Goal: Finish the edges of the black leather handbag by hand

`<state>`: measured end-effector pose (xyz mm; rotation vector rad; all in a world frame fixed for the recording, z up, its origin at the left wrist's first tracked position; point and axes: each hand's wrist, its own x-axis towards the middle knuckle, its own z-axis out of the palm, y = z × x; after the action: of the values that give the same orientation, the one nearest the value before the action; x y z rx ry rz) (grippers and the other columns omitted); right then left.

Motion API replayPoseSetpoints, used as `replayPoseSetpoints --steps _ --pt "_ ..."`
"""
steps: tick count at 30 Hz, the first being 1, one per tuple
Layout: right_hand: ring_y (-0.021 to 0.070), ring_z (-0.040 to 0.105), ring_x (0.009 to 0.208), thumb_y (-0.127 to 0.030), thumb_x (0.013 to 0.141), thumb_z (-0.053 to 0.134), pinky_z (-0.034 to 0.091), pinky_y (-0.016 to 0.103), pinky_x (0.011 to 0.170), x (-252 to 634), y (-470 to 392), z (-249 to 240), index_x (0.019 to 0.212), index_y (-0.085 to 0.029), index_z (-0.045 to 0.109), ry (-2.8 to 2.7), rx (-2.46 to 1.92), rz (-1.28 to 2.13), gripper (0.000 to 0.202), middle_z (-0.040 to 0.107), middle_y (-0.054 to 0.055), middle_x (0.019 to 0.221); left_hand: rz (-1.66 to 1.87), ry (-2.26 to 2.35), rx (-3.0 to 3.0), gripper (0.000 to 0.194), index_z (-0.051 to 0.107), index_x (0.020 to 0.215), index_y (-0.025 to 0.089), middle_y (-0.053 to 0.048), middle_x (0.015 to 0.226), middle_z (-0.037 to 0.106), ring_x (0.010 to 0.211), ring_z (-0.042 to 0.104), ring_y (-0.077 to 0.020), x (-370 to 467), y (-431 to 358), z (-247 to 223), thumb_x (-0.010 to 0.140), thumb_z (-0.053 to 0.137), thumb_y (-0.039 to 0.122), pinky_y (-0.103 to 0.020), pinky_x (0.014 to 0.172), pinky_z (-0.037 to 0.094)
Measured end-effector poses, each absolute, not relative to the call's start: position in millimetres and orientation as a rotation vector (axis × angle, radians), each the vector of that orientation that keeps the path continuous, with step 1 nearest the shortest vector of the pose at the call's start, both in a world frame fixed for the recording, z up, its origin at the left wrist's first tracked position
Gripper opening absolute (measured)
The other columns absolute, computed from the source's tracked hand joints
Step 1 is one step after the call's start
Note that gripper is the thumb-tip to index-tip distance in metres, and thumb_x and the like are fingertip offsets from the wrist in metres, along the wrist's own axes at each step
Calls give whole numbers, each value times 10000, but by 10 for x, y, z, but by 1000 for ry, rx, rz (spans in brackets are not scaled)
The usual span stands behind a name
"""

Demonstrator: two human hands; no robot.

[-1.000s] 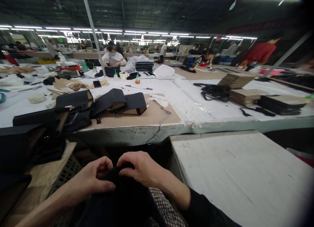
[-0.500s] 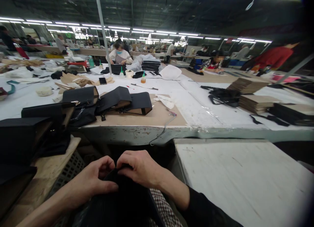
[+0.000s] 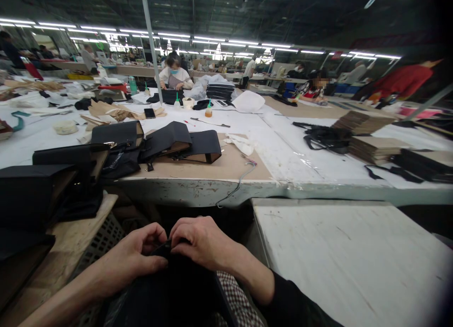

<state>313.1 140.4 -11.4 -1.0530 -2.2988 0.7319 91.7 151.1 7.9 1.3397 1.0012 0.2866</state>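
Note:
A black bag point(image 3: 177, 291) rests on my lap, its inside too dark to make out. My left hand point(image 3: 141, 251) pinches its upper edge, thumb on the near side and fingers curled behind. Right beside it, my right hand point(image 3: 198, 239) grips the same edge with fingers bent and pressed together. Where the fingertips meet, the detail is small and partly hidden. More black bags with brown insides stand to the left, one black bag point(image 3: 38, 190) close by and another black bag point(image 3: 170, 139) on the table.
A long white-covered table point(image 3: 279, 147) runs across in front. At right is a pale side board point(image 3: 339, 242). Brown board stacks point(image 3: 375, 150) and black straps point(image 3: 323, 137) lie farther back. A plastic crate point(image 3: 102, 237) sits low at left. Co-workers point(image 3: 175, 74) sit beyond.
Both hands stay at the bag's edge, with only a slight shift of the fingers. The view has turned a little, so the table's things appear slightly moved.

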Motion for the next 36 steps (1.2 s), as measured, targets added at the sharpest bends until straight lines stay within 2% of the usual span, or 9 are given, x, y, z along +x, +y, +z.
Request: replayPoseSetpoints --steps 9,14,17,20,22,29,36 --pt "133 694 885 -220 851 759 470 210 781 3157 1389 -17 805 -218 732 -2278 -993 912 53 737 -52 1064 272 1024 1304 223 574 882 199 36 819 631 752 556 -153 928 1516 69 733 734 243 -245 639 384" --pt "141 692 891 -213 876 726 459 237 779 3123 1326 -40 832 -208 707 -2320 -1050 753 49 731 -36 1061 266 1029 1353 230 571 890 188 39 806 608 743 518 -142 895 1514 67 765 746 271 -244 642 363" --pt "159 691 898 -230 871 732 461 257 777 3107 1291 -68 889 -208 688 -2313 -1134 654 53 727 -19 1050 220 1048 1451 248 579 888 185 47 788 576 733 481 -138 873 1548 81 808 739 356 -245 642 348" --pt "162 687 912 -228 840 767 469 251 796 3109 1269 -99 919 -210 683 -2252 -1170 673 117 722 -13 1033 155 1105 1625 313 645 889 180 36 777 559 732 458 -149 884 1620 113 879 642 493 -257 647 341" --pt "151 684 908 -217 841 768 466 247 823 3113 1259 -123 900 -214 693 -2199 -1179 685 95 721 -21 1028 127 1129 1683 359 673 859 175 34 743 536 710 444 -151 910 1675 129 894 597 524 -261 633 326" --pt "124 673 894 -171 834 773 455 226 845 3127 1263 -145 809 -218 729 -2070 -1093 826 69 725 -44 1023 135 1171 1607 250 664 750 181 54 604 457 592 396 -135 1008 1709 159 850 609 403 -252 555 269" --pt "131 663 954 -159 815 786 455 237 898 3180 1272 -116 793 -219 748 -2016 -1033 985 74 714 -42 1047 139 1224 1659 260 679 721 178 53 601 444 585 382 -131 1071 1634 223 825 617 408 -238 534 259"
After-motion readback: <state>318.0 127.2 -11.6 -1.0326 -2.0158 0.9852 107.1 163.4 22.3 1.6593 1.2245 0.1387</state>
